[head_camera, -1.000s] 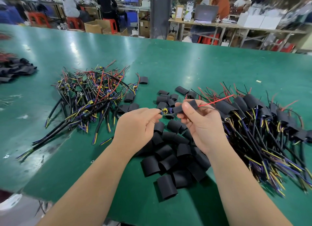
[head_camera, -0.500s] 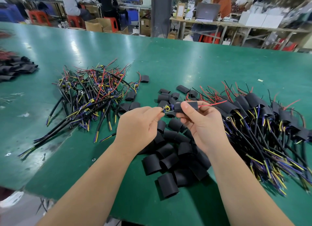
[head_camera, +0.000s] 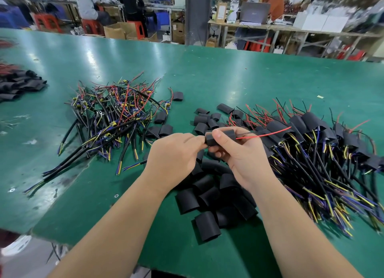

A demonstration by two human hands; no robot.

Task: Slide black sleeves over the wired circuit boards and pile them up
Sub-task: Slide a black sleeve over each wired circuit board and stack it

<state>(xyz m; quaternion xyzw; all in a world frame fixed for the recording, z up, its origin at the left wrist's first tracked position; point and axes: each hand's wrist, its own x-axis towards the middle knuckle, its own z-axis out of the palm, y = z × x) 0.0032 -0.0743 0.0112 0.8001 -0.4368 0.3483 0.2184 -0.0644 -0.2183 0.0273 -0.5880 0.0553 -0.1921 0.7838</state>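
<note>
**Sleeve held over the worktop**

The right hand [head_camera: 243, 155] has its fingers [head_camera: 217, 134] clamped on a black tube-shaped sleeve [head_camera: 229, 133]. The left hand [head_camera: 174, 153] pinches the sleeve's left end. A thin red wire [head_camera: 266, 134] sticks out of its right end. Both hands are above the loose black sleeves [head_camera: 207, 196] on the green worktop [head_camera: 228, 80].

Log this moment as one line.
step: sleeving | right hand: grips black sleeve | left hand: pinches its left end | red wire: sticks out right
</note>
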